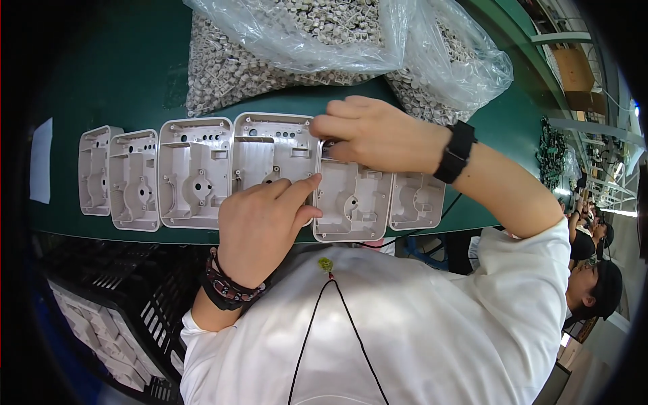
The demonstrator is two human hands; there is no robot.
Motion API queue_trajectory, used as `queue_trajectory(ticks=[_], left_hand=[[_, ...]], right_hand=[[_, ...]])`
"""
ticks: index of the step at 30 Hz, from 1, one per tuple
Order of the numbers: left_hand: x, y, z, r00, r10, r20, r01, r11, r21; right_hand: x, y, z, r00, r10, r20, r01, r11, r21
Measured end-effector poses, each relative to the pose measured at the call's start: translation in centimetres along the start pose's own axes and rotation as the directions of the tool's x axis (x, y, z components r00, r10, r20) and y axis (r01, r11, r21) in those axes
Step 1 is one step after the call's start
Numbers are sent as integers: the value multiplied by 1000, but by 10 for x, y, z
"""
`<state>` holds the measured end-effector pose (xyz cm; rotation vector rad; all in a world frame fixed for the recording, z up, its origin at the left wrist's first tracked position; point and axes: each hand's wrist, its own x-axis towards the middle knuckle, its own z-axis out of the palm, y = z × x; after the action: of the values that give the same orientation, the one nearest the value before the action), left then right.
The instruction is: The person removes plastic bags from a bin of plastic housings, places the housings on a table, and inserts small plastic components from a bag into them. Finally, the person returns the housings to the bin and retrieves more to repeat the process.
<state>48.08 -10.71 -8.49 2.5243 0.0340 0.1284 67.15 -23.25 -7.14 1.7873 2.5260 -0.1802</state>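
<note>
Several light-grey plastic housings stand side by side with their hollow insides up. My left hand (266,219) lies over the lower part of one housing (290,143); its index finger and thumb are spread and touch the edge beside the neighbouring housing (337,192). Over the top end of that neighbouring housing, my right hand (385,135) reaches in with fingers bent and closed. Whatever its fingertips hold is hidden. Farther left are more housings, such as one with a round boss (196,192); another housing (417,199) is at the right end.
Clear plastic bags (250,74) full of small grey parts lie behind the housings, a second bag (439,67) to the right. White paper (40,162) is at the far left of the green table (121,67). A black crate (148,317) stands below left. People work at far right.
</note>
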Motion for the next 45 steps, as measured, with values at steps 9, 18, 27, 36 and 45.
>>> queue_trajectory(ticks=[9, 18, 27, 36, 45], left_hand=[[2, 5, 1, 998, -53, -31, 53, 998, -20], [22, 25, 6, 996, -92, 14, 90, 986, 142], [6, 14, -45, 855, -481, -194, 500, 864, 63], [-44, -120, -136, 283, -591, -755, 939, 332, 93], [-84, -192, -157, 194, -892, -408, 980, 163, 110]], right_hand=[[-40, -53, -37, 698, 695, -170, -604, 700, 381], [-62, -126, 11, 337, 930, -147, -929, 354, 112], [-89, -120, 7, 354, 918, -178, -900, 386, 204], [-250, -135, 11, 5, 981, -193, -952, -54, -302], [-279, -113, 1, -327, 885, -331, -879, -413, -237]])
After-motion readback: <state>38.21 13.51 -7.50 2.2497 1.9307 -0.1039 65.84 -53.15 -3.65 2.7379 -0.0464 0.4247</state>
